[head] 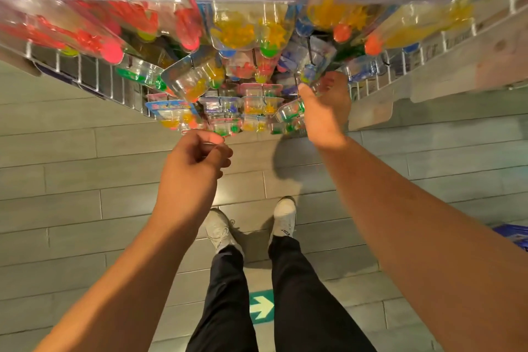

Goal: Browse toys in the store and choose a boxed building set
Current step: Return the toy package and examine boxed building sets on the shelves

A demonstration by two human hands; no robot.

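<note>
Head view, two hands: left hand (197, 160) curled, right hand (325, 111) touching hanging toy pack (314, 71)

— How are the arms set?
— Both bare forearms reach forward and slightly inward, the left from the lower left, the right from the lower right.
— The left hand (197, 157)?
— Fingers curled in, thumb laid across the forefinger; whether it pinches anything is unclear.
— And the right hand (325, 111)?
— Stretched farther ahead, higher than the left, back of the hand and thumb (307, 94) facing the camera, fingers bent forward out of sight.
— Anything lower down?
— Two legs (297, 288) in dark trousers, feet in white shoes (284, 216), standing a little apart, toes forward.
</note>
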